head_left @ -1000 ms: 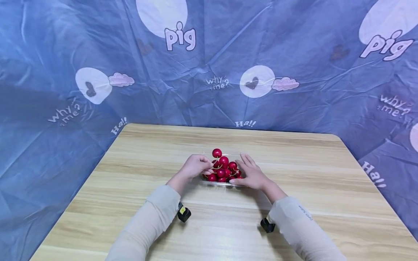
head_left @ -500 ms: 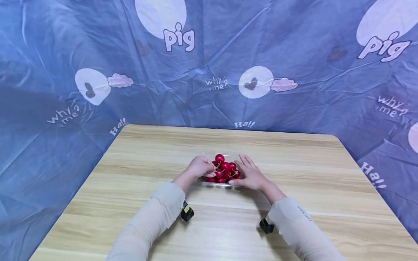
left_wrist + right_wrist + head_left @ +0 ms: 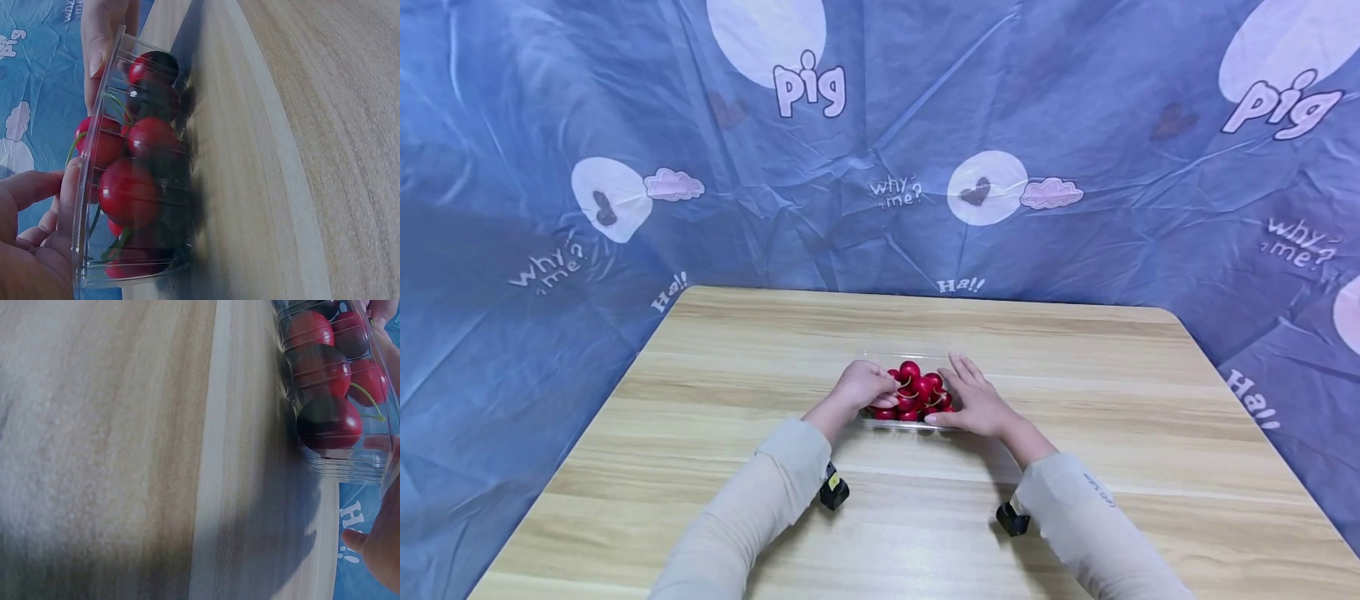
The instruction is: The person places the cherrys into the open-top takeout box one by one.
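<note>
A clear plastic box (image 3: pixel 901 426) of red cherries (image 3: pixel 922 388) with green stems sits between my hands. My left hand (image 3: pixel 859 388) reaches over the box's left side, thumb and forefinger pinching a cherry by its stem (image 3: pixel 74 146). That cherry (image 3: pixel 910 370) lies at the top back of the pile. My right hand (image 3: pixel 979 408) rests with spread, fairly straight fingers along the box's right end, its thumb at the front rim. Through the wall, the left wrist view shows several cherries (image 3: pixel 129 192) lying below the rim.
The box stands on a wood-grain table (image 3: pixel 917 517). A blue printed cloth (image 3: pixel 880 242) hangs behind the table. Black wrist cameras, one (image 3: pixel 1013 519) under the right sleeve and one (image 3: pixel 834 490) under the left, hang close over the tabletop.
My left hand has shifted right and slightly nearer, and the cherry on its stem has come down from behind the pile onto the other cherries. The right hand has stayed in place.
</note>
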A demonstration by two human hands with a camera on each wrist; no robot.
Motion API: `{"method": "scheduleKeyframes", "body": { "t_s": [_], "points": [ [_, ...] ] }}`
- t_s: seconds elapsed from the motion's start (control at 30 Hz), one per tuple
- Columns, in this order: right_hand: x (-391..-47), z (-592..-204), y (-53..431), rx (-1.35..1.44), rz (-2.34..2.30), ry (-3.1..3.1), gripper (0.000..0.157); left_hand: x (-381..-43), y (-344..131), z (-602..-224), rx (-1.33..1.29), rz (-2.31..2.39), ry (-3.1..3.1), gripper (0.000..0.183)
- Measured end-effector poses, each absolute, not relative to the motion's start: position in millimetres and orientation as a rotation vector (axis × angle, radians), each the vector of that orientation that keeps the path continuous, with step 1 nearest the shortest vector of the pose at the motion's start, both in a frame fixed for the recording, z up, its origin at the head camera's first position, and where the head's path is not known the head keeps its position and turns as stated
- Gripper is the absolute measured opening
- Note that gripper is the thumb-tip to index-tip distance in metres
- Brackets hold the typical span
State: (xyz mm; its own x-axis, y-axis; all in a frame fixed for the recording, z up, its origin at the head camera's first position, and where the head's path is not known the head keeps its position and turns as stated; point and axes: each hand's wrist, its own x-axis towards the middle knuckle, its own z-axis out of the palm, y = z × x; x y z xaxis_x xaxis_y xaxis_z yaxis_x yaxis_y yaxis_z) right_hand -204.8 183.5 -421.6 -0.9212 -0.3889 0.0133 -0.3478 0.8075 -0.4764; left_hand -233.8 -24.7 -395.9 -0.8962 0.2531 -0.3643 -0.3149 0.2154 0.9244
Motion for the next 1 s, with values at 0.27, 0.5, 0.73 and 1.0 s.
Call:
{"method": "scheduleKeyframes", "body": {
  "t_s": [0.27,0.5,0.73,1.0],
  "points": [
    [-203.7,-421.0,184.6,-0.581,-0.742,2.907,0.089,-232.7,-21.9,-395.3,-0.039,1.704,2.077,0.007],
    [-201.9,-420.2,185.3,-0.563,-0.737,2.896,0.091,-231.4,-21.3,-395.6,-0.021,1.693,2.088,0.005],
    [-202.3,-420.9,185.4,-0.550,-0.745,2.894,0.092,-231.3,-22.9,-394.4,-0.017,1.650,2.118,0.005],
    [-207.2,-419.5,184.2,-0.538,-0.783,2.868,0.094,-237.0,-34.6,-395.4,0.048,1.654,2.127,0.008]
  ]
}}
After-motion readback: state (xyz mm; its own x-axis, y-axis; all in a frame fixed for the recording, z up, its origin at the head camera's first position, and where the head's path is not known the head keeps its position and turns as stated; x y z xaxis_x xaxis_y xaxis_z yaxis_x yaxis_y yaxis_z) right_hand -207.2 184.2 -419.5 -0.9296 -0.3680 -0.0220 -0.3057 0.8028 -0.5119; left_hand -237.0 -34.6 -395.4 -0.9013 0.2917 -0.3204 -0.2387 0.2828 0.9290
